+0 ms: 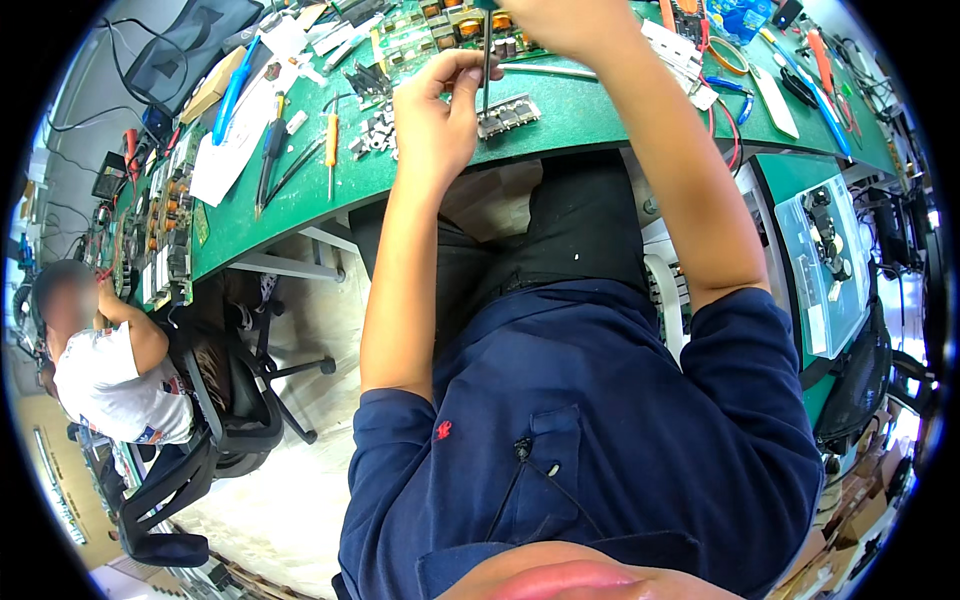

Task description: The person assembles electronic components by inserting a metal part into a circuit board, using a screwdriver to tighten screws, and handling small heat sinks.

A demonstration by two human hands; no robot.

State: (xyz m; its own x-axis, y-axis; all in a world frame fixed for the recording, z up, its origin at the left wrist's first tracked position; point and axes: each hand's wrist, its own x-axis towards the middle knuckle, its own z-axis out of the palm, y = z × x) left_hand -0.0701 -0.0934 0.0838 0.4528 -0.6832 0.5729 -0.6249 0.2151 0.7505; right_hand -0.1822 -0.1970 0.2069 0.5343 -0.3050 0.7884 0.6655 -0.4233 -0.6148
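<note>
My right hand is closed around the dark handle of a screwdriver at the top edge of the view, partly cut off. The long thin shaft points straight down at a small board with a row of dark and silver parts, near the front edge of the green bench. My left hand is beside it, thumb and fingers curled in a pinch against the shaft. Just left of that hand lies a loose pile of small metal and white pieces.
An orange-handled screwdriver, a soldering-iron-like tool and white paper lie left on the green bench. Circuit boards stand behind my hands. Blue pliers and a clear plastic box are right. A person sits far left.
</note>
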